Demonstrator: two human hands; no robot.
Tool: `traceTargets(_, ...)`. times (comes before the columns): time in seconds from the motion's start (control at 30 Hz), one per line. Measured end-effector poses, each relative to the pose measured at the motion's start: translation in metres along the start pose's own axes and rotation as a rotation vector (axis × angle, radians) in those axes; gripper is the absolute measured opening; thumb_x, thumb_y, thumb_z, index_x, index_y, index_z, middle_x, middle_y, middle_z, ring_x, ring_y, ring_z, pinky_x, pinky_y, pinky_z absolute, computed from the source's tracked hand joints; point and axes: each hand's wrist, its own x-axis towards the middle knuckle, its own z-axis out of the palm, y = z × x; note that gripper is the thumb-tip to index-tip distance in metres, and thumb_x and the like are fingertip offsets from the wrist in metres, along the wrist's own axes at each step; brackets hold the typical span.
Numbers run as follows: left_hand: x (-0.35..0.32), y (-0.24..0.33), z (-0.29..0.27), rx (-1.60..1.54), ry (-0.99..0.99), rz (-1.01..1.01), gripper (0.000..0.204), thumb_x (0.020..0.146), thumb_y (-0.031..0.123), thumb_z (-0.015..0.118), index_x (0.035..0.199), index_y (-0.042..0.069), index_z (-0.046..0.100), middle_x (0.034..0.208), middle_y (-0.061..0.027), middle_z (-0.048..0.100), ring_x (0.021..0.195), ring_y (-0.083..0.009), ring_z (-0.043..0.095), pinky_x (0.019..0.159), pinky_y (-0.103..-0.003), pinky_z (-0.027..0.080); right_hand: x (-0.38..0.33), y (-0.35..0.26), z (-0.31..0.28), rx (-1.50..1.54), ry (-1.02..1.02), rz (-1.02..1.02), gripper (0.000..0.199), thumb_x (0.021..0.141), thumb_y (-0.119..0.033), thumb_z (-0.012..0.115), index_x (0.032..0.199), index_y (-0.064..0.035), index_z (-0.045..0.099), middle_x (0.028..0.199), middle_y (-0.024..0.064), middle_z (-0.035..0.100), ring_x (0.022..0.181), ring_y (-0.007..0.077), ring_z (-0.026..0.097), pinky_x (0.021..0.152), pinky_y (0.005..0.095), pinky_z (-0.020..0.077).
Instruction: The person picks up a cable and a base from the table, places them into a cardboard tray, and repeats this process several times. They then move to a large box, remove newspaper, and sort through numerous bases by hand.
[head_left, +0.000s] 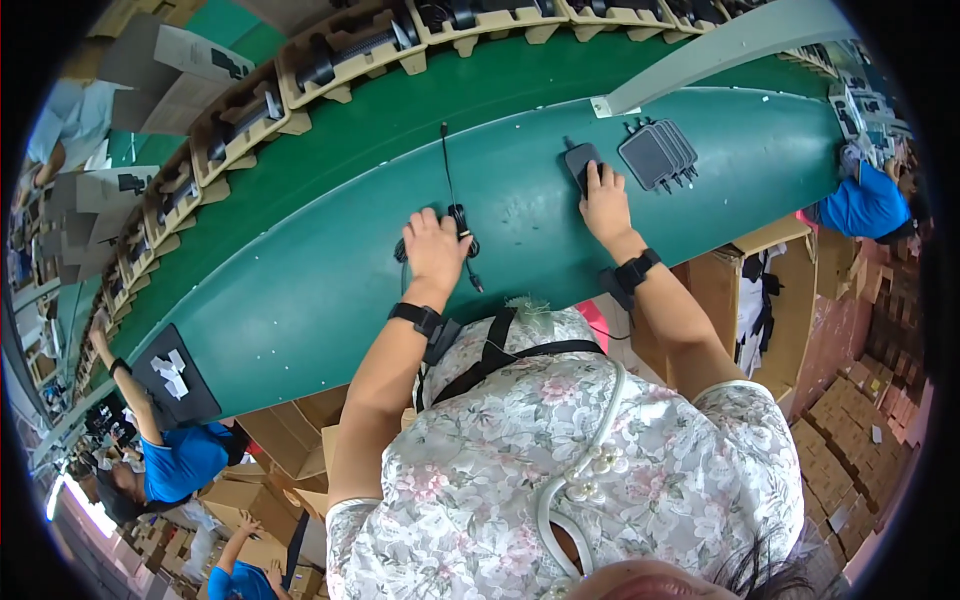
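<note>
My left hand (435,252) lies over a bundled black cable (459,222) on the green work surface, its fingers curled on the coils. One thin end of that cable stretches away toward the far edge, and a plug end points back toward me. To the right, my right hand (606,205) grips the near part of a flat black rectangular box (580,158) with a short lead at its far end. Just beyond it on the right sits a row of overlapping similar black boxes (657,155) with short connector stubs.
Along the far side runs a line of brown moulded trays (350,62) holding dark parts. A grey metal arm (700,65) crosses above the table. A black mat (178,378) with white pieces lies at left. Co-workers in blue (190,462) are at both sides; cardboard boxes (785,300) stand below.
</note>
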Motion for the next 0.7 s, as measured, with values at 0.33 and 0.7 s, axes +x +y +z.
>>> traceTargets(0.33,-0.009,-0.01,0.035,-0.034,0.255,0.104,0.034,0.066,0.017,0.065,0.094,0.002,0.053,0.121,-0.0144,0.043,0.117,-0.0314,0.036,0.095,-0.048,0.032,-0.015,-0.051,-0.026,-0.109,0.116,-0.422,0.06,0.074,-0.005,0.052,0.131,-0.0163,0.036,0.128,0.0197,0.038,0.11,0.0352,0.044,0.087,0.0434,0.0428)
traceTargets(0.7,-0.049,-0.058,0.024,-0.255,0.29,-0.062,0.024,0.066,0.008,0.06,0.087,0.004,0.05,0.106,-0.0112,0.049,0.105,-0.0307,0.044,0.079,-0.042,0.044,-0.001,-0.078,-0.015,-0.046,-0.064,-0.016,0.081,0.066,-0.045,0.068,0.128,-0.0034,0.035,0.108,0.0153,0.049,0.099,0.03,0.049,0.081,0.0427,0.0422)
